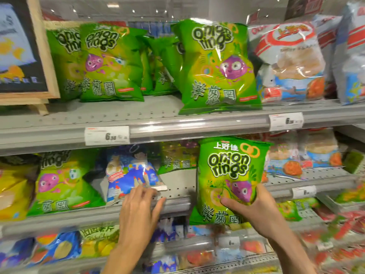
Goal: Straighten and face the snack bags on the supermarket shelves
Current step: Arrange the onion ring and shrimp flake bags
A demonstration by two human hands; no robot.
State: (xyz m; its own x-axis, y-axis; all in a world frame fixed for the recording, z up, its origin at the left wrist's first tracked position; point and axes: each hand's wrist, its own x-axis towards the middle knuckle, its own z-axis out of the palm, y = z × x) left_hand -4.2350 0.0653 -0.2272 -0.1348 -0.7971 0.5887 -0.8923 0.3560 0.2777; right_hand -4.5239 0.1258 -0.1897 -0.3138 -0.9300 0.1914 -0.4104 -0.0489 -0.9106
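My right hand (254, 208) grips a green onion rings bag (231, 171) by its lower front, holding it upright in front of the middle shelf (177, 204). My left hand (140, 206) rests with fingers spread on the middle shelf's front edge, touching the bottom corner of a blue and white snack bag (130, 173) that leans tilted. Another green onion rings bag (63, 184) stands to the left on the same shelf. On the upper shelf (158, 113), several green onion rings bags stand, one (219, 68) pulled forward, others (110, 64) set back.
White and red snack bags (290, 62) fill the upper shelf's right side, with similar ones (308, 155) below. A wooden-framed sign (23, 48) stands at upper left. Yellow bags (13, 190) sit at the far left. Price tags (106, 135) hang on the rail. Lower shelves hold mixed bags.
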